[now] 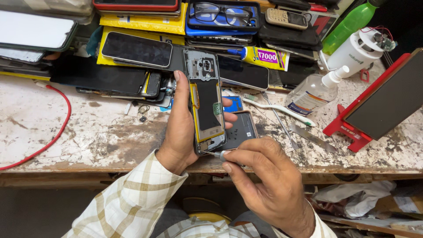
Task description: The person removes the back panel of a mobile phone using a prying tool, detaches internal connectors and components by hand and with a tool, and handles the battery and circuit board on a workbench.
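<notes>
My left hand (178, 128) grips an opened smartphone frame (205, 101) with its back cover off, held upright above the worn workbench (88, 128). The phone's dark inside, a yellow strip along its left side and a small green part show. My right hand (264, 180) pinches a thin metal tool (217, 154) whose tip touches the phone's bottom edge. Behind the phone lies a dark back cover (241, 130) flat on the bench.
Stacked phones and screens (132, 50) crowd the back of the bench. A glue tube (264, 57), toothbrush (277, 108), tweezers (280, 121), clear pump bottle (315, 92), green bottle (350, 22), red stand holding a dark panel (383, 101) and a red cable (61, 119) lie around.
</notes>
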